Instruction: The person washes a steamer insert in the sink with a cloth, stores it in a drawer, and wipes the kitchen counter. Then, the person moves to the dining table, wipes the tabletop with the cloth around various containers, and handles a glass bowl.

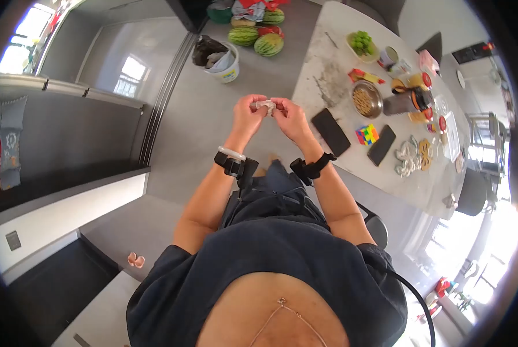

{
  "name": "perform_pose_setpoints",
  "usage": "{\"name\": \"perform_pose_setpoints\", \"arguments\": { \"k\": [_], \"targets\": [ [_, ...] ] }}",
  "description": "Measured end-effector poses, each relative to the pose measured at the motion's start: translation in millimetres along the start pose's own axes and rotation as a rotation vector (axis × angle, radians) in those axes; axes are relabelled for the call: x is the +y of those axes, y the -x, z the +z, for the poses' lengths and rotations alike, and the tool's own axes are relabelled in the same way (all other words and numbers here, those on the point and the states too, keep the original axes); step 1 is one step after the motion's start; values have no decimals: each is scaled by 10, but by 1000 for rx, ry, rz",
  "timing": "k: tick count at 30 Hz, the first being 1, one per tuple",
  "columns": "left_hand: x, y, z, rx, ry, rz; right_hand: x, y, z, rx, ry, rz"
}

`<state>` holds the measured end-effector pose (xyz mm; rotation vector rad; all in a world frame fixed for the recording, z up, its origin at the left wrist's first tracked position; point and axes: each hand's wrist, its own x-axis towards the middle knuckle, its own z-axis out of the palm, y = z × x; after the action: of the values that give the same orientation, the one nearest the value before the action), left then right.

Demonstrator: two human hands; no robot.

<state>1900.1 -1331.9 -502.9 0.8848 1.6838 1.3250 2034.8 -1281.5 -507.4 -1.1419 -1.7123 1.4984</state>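
Held out in front of me, a small crumpled whitish piece (267, 105), perhaps tissue or thin wrapping, is pinched between both hands. My left hand (248, 115) closes thumb and fingers on its left side. On the other side, my right hand (290, 119) grips it the same way, fingers bent. The hands almost meet, above the grey floor and left of the table edge. What the piece is made of is too small to tell. A bin (229, 70) with a black bag stands on the floor beyond my left hand.
On the marble table (380, 179) at my right are two dark phones (330, 132), a puzzle cube (367, 135), a metal bowl of nuts (367, 99), green grapes (361, 43), a dark bottle (400, 103) and several jars. Watermelons (268, 44) lie on the floor behind the bin.
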Motion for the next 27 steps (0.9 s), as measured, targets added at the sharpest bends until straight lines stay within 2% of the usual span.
{"name": "perform_pose_setpoints", "arguments": {
  "k": [6, 9, 16, 18, 20, 24, 27],
  "targets": [
    [-152, -256, -653, 26, 63, -112, 140, -523, 644, -166, -87, 63],
    [-199, -618, -965, -10, 15, -208, 147, -842, 912, -230, -100, 189],
    [-326, -1609, -1480, 1, -158, -106, 23, -1775, 1325, -248, -176, 344],
    [-334, -1877, -1676, -82, -221, -192, -30, -2058, 1511, -270, -186, 385],
    [-469, -2113, -1841, -73, -154, -222, 31, -2305, 1700, -289, -187, 399],
    [-892, -2677, -2136, -72, 54, -217, 210, -2837, 2155, -232, -177, 454],
    [-959, -3098, -2365, -110, -40, -271, 394, -3236, 2456, -127, -191, 515]
  ]
}}
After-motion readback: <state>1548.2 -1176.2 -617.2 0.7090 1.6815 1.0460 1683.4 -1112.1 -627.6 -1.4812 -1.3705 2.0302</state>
